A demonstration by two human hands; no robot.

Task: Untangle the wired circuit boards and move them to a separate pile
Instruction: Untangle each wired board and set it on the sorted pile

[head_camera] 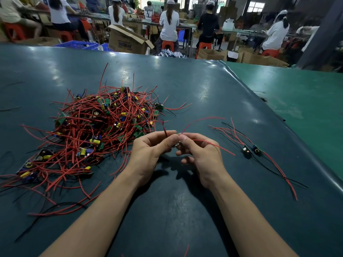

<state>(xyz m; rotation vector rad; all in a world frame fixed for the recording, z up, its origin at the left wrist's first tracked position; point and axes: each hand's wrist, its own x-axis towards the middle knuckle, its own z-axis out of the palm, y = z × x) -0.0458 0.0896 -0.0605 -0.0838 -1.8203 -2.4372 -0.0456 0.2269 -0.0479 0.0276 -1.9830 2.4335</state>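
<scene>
Item: tangled heap of wired circuit boards [96, 127], left of centre on the dark green table mat [185, 210]. Small green boards with yellow and blue capacitors, red and black leads knotted through one another.

Item: separate pile [253, 150], well apart to the right. Two boards lie side by side, their leads trailing toward the near edge.

Item: one board in hand [176, 145], held above the mat between heap and pile, mostly hidden by fingers. Its red wires [213, 144] spring up and out to the right.

Left hand [152, 147]: fingers curled, pinching a red lead at the board.
Right hand [200, 154]: thumb and forefinger pinching the same piece from the other side. The two hands meet at the fingertips.

Handling note, by judgement: the board looks already clear of the heap, so the work is in straightening its leads. Best to grip near the solder end rather than far along the lead, draw each lead through without jerking, then lay the board parallel to the two already sorted, leads pointing the same way, so the new pile does not knot in turn.

Background: seated workers [168, 25] at benches, cardboard carton [128, 41], blue crates [78, 45].
</scene>
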